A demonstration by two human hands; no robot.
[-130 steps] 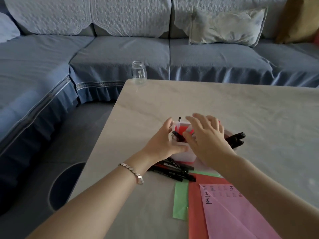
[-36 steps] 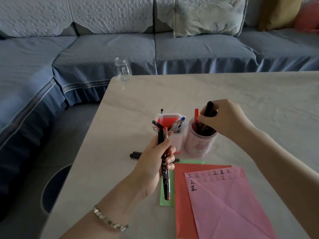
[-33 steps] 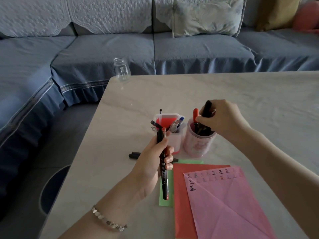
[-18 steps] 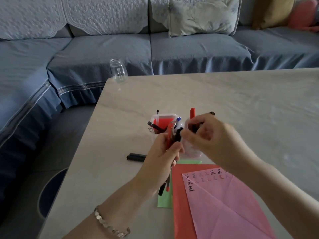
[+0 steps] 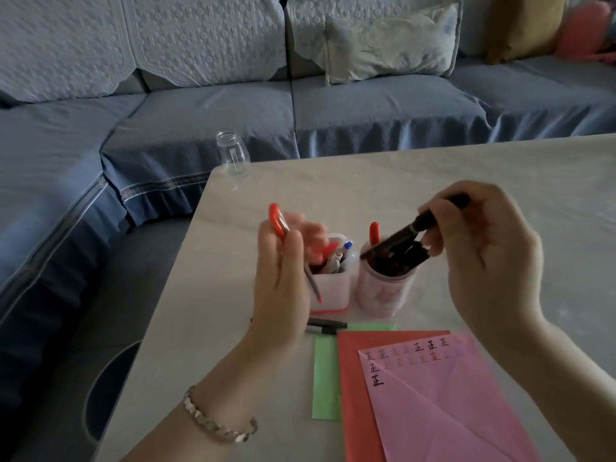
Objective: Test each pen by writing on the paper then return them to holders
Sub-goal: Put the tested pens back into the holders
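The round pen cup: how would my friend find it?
Start at the pale table before the blue sofa. Behind the coloured papers stand two holders side by side. The round pen cup is the right-hand one, packed with dark markers; its neighbour is square.

A: Where does the head view sit?
B: Above the near side of the pale stone-patterned tabletop (image 5: 433,175), facing forward and tilted down.
A: How near?
B: Close. Both forearms cross the bottom edge; the left hand (image 5: 283,285) with its red-capped pen (image 5: 277,221) and the right hand (image 5: 486,261) with its black marker pen (image 5: 410,230) fill the centre.
A: How wide?
B: Wide-angle: the blue fabric sofa (image 5: 366,108) spans the top and left, and the pink paper sheet (image 5: 450,405) is cropped at the bottom edge.
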